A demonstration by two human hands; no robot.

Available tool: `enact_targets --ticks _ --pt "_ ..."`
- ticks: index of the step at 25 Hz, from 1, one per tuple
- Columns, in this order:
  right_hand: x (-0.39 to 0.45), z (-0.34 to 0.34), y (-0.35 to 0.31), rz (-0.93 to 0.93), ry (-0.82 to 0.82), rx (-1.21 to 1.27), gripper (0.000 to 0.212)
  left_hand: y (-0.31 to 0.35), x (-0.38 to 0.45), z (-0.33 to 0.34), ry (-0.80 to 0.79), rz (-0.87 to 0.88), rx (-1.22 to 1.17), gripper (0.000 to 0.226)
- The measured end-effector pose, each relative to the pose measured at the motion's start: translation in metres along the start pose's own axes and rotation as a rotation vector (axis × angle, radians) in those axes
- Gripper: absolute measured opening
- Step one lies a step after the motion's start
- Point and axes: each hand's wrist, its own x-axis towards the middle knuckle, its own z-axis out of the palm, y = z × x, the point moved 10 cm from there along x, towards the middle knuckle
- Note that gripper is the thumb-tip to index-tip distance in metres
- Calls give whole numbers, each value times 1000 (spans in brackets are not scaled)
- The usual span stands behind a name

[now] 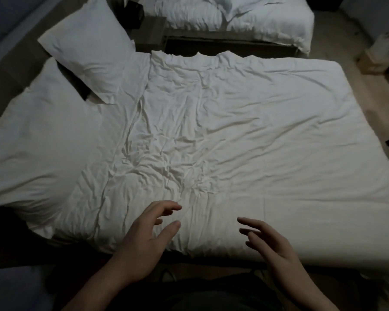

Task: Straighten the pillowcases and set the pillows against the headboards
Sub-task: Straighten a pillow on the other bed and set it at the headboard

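Observation:
Two white pillows lie at the left end of a white bed. The far pillow (88, 50) leans tilted against the dark headboard (14, 52). The near pillow (36, 140) lies flat, large and a little creased. A wrinkled white duvet (245, 135) covers the rest of the mattress. My left hand (144, 239) hovers over the duvet's near edge with fingers spread and nothing in it. My right hand (272, 245) is beside it, also empty with fingers apart. Both hands are far from the pillows.
A second bed (234, 16) with rumpled white bedding stands beyond a narrow gap. A dark nightstand (151, 30) with a black object sits between the beds. A small box (375, 61) and a bag stand on the floor at the right.

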Motion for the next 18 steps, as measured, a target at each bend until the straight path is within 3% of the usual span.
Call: enact_targets --ticks 7,11,14,18 --pt "-4 -188 38 37 28 6 39 80 30 168 81 -50 -82 27" --pt "-4 -277 39 13 53 27 27 114 32 239 89 -86 -81 30" --pt "-9 -315 28 -27 101 86 31 136 36 268 15 -54 -38 41" --pt "-17 -330 43 -52 179 144 35 154 68 287 -45 21 18 37"
